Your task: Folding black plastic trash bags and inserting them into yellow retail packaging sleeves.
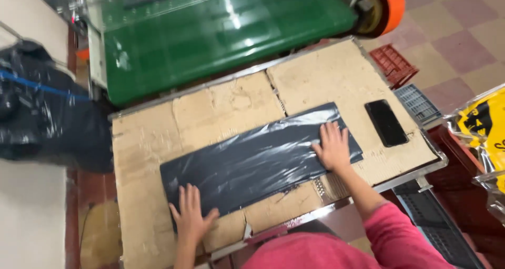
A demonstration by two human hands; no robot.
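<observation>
Two hands lie flat on a long dark plastic-wrapped sheet (258,161), which rests aslant on our cardboard-covered worktable (147,143). Our left hand (190,216) presses the sheet's near left corner, fingers spread and palm down, gripping nothing. Our right hand (332,145) presses the sheet's right end in the same manner, open and flat. A black phone (386,123) lies on the cardboard just right of the sheet, apart from it. Beyond the table stands a green conveyor belt (210,37) under clear film; a dark plastic bag (47,111) sits at left.
</observation>
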